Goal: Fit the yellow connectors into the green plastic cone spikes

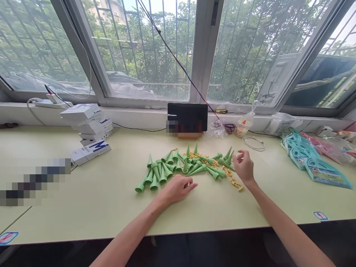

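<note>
A loose heap of green hollow plastic spikes (155, 168), cone-shaped with wide collars, covers the middle of the table. Small yellow plastic pieces (236, 184) lie among them and along the heap's right side. My left hand (179, 187) rests palm down at the near edge of the heap, thumb and index finger apart; its other fingers are partly hidden. At the right end, my right hand (244, 166) is raised with loosely bent fingers, close beside a few spikes that stand up (228, 155). Nothing shows in either hand.
White boxes (91, 152) are stacked at the back left. A dark-screened device (187, 118) stands by the window. Behind my right hand are a plastic cup (243, 127) and a white cable (254, 144). Packaged turquoise items (303, 154) lie at the right.
</note>
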A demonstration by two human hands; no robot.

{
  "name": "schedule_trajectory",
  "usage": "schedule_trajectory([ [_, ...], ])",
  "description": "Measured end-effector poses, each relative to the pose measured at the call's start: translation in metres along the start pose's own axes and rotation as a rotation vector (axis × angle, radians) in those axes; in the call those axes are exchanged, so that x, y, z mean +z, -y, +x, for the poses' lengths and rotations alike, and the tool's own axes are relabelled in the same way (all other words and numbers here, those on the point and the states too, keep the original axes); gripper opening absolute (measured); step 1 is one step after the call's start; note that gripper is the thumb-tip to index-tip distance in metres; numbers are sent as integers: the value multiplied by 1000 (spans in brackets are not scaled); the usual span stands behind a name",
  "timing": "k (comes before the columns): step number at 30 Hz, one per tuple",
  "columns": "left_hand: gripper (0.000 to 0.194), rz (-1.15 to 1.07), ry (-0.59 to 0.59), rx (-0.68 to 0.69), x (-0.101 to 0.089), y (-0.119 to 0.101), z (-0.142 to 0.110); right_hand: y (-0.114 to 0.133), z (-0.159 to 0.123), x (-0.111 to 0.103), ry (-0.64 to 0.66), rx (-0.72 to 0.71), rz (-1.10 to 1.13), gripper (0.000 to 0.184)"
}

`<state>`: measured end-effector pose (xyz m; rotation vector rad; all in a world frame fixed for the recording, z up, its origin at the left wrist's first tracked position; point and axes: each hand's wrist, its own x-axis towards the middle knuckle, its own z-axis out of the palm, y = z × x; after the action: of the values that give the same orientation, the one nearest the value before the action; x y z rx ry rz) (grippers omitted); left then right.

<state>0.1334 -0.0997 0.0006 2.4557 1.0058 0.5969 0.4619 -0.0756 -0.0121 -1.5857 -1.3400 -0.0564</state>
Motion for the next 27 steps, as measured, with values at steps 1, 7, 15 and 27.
schedule_trajectory([
  [1, 41, 7, 2, 0, 0, 0, 0, 4, -3, -2, -53, 1, 13, 33],
  [7, 37, 31, 9, 10, 2, 1, 0, 40, -22, 3, 222, -228, 99, 22],
  [15, 36, 65, 1, 37, 2, 0, -2, 115, -30, 51, 473, -403, 262, 22],
  [27, 43, 111, 14, 124, 14, -3, -7, 115, -58, 85, 506, -420, 269, 30],
])
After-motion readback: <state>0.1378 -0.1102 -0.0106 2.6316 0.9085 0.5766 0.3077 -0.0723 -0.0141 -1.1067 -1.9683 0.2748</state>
